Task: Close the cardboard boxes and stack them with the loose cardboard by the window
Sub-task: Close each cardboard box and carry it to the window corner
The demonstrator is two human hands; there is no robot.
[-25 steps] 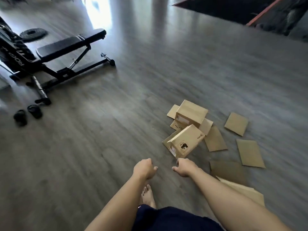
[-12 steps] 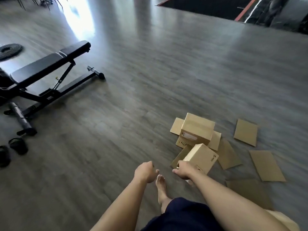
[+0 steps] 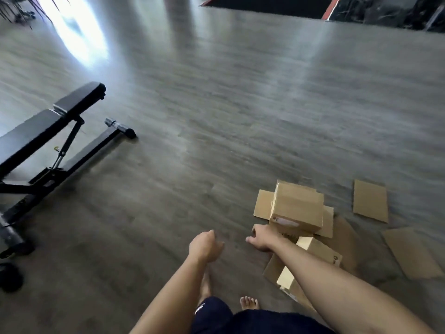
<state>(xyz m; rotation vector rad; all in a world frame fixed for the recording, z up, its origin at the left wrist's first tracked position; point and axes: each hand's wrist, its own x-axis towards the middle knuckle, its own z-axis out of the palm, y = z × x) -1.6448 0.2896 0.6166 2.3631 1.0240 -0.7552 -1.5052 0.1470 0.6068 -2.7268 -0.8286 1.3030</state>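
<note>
Two brown cardboard boxes lie on the grey floor at the lower right. The larger box point(image 3: 298, 206) rests on flat cardboard point(image 3: 263, 204). The smaller box point(image 3: 315, 249) lies tilted nearer to me, partly hidden under my right forearm. My right hand point(image 3: 261, 238) reaches to the larger box's near left corner, at the edge of a cardboard piece; its fingers are hidden behind the back of the hand. My left hand point(image 3: 206, 244) hangs over bare floor to the left, loosely curled and holding nothing. Loose cardboard sheets point(image 3: 370, 201) point(image 3: 409, 251) lie to the right.
A black weight bench point(image 3: 48, 126) stands at the left, with a dark slipper point(image 3: 9, 276) near its foot. A dark mat with a red edge point(image 3: 265, 6) lies at the far end. Bright light reflects off the floor at top left. My bare feet point(image 3: 249, 303) show below.
I have stepped closer to the boxes, and the view has swung right. My right hand moved forward, from beside the smaller box to the larger box's near corner. My left hand stays loosely curled.
</note>
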